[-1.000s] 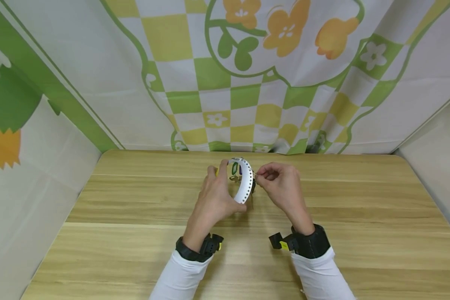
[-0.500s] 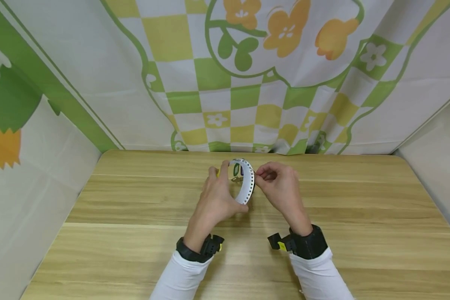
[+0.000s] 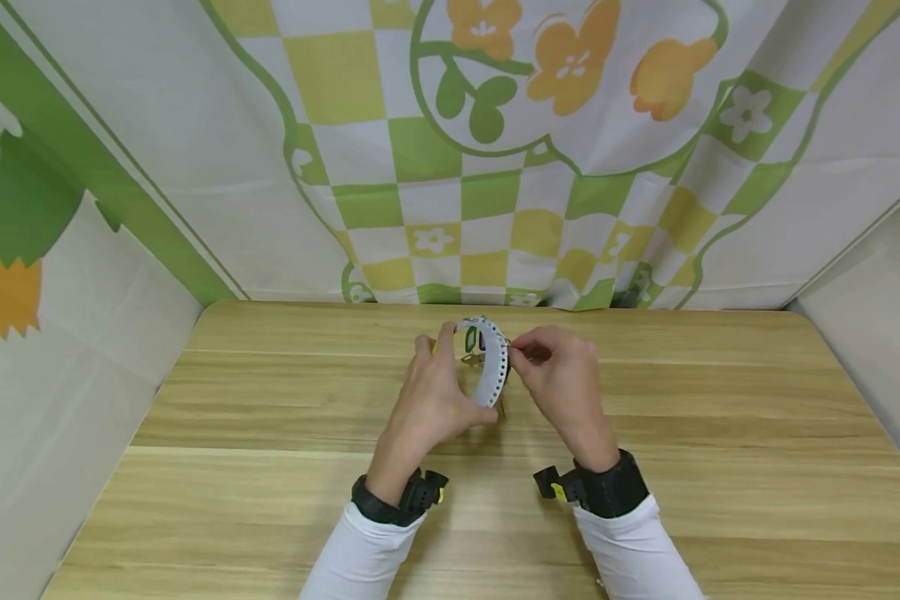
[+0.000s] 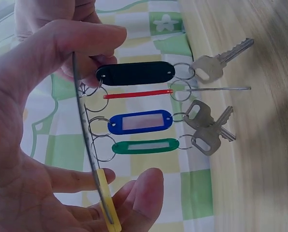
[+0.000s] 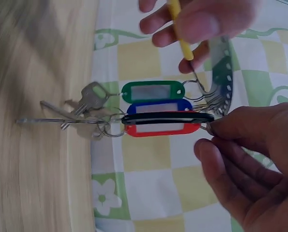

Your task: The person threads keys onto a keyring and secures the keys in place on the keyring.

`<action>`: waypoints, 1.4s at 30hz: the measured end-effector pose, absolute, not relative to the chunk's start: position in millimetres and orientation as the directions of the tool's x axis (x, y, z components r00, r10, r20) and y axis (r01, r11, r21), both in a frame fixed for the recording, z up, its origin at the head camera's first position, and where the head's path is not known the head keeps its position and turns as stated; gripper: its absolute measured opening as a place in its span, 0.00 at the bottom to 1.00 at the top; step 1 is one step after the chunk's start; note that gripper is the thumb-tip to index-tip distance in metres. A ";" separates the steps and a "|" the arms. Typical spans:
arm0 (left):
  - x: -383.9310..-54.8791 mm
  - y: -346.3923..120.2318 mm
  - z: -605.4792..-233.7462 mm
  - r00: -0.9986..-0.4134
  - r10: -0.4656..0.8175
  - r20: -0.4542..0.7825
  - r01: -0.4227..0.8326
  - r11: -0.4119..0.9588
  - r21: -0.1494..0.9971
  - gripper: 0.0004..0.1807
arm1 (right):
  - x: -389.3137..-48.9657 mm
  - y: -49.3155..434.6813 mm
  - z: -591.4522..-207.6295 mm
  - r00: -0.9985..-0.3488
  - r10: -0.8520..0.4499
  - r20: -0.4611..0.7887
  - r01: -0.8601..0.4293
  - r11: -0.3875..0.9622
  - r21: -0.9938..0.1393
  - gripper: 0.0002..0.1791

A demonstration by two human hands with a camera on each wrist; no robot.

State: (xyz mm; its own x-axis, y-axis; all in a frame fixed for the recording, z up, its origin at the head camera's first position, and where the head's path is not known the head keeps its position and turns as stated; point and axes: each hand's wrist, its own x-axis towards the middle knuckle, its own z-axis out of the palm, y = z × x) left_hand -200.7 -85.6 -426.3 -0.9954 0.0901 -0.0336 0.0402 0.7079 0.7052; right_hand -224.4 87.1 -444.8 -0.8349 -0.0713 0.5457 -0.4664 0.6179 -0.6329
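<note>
My left hand (image 3: pixel 429 398) grips a curved metal band (image 3: pixel 492 373) with a row of small holes along its edge and a yellow piece (image 4: pixel 108 200) at one end. From its edge, split rings carry a green tag (image 4: pixel 145 146), a blue tag (image 4: pixel 140 122) and a red tag (image 4: pixel 139 94), each with a key. A black key tag (image 5: pixel 168 118) with its own key (image 4: pixel 210 67) hangs beside them. My right hand (image 3: pixel 562 379) pinches the black tag's ring (image 5: pixel 208 127) at the band's edge. Whether that ring passes through a hole is hidden by fingertips.
Below both hands spreads a wood-grain table (image 3: pixel 270 500). A patterned curtain (image 3: pixel 487 208) stands along its back edge, with pale walls at the sides. Black camera straps (image 3: pixel 618 485) sit on both wrists.
My right hand has shifted slightly left, and its fingertips are now against the band's edge. The left hand and the band have barely moved.
</note>
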 end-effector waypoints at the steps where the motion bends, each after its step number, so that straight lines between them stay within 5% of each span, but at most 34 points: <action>1: -200.7 -85.7 -426.3 -0.995 0.092 -0.035 0.040 0.709 0.704 0.70 | -224.5 87.0 -445.6 -0.815 -0.085 0.573 -0.492 0.625 -0.606 0.03; 9: -200.7 -87.0 -425.5 -0.993 0.107 -0.057 0.034 0.698 0.715 0.70 | -224.4 85.6 -449.5 -0.731 -0.136 0.669 -0.584 0.631 -0.511 0.05; 33: -200.9 -97.3 -422.1 -0.974 0.218 -0.068 0.108 0.700 0.706 0.69 | -228.4 93.7 -448.8 -0.836 -0.200 0.512 -0.534 0.516 -0.670 0.11; 42: -201.2 -95.3 -422.2 -0.978 0.203 -0.040 0.112 0.681 0.723 0.67 | -227.4 97.8 -443.6 -0.869 -0.127 0.479 -0.468 0.526 -0.710 0.05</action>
State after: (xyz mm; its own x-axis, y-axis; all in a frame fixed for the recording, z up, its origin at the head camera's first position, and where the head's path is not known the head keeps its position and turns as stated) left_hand -201.2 -95.3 -422.2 -0.9784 0.2027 -0.0397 0.1118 0.6813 0.7234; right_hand -227.4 97.8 -443.6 -0.8687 -0.1268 0.4789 -0.4683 0.5257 -0.7102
